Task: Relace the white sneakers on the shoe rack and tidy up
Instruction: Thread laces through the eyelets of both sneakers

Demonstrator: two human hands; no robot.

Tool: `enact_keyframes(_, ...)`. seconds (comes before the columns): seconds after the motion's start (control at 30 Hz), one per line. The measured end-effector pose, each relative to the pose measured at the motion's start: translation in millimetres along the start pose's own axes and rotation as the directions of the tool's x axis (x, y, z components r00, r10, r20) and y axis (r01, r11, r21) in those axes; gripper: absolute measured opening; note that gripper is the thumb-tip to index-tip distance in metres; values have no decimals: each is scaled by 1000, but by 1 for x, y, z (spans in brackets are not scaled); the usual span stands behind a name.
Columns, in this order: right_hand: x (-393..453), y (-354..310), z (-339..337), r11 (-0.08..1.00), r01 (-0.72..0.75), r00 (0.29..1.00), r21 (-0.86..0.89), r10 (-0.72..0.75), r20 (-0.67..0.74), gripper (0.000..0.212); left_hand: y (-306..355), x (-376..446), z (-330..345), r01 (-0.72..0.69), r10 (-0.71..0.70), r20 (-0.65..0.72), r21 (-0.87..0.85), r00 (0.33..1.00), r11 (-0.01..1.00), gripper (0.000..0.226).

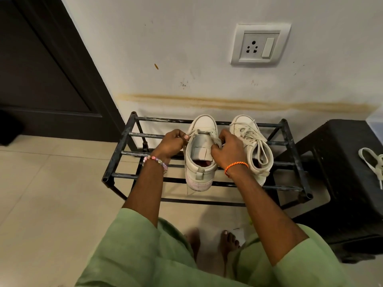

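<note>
Left sneaker (200,154) sitting on the rack (128,134), right between both hands, toe to the wall, heel this way, so long axis front-to-back. Left hand (171,142) pinching lace (193,132), right hand (229,150) gripping the other end. Equally close, honestly. Laced sneaker (251,141) just beside, same direction.

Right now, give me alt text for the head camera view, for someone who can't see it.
Both hands, left hand and right hand, pinch lace ends on the left sneaker, on a black rack by a wall. The right sneaker beside it is laced; a loose lace lies on a black stool.
</note>
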State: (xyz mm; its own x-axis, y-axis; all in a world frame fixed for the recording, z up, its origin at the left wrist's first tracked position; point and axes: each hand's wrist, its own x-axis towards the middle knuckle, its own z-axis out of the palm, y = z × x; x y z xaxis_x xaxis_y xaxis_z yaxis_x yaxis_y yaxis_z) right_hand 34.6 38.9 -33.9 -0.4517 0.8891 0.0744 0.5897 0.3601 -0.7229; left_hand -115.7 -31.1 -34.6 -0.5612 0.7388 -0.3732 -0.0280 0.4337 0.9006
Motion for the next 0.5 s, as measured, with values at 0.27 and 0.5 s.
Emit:
enact_keyframes(0.27, 1, -1, -3, 999, 24, 1000, 21, -25, 18, 17, -4, 3, 4, 44, -46, -135, -19, 990, 999, 18)
enact_keyframes(0.5, 2, 0, -3, 1000, -16, 998, 26, 14, 63, 18, -13, 7, 7, -197, 304, -202, 422, 931, 885, 23)
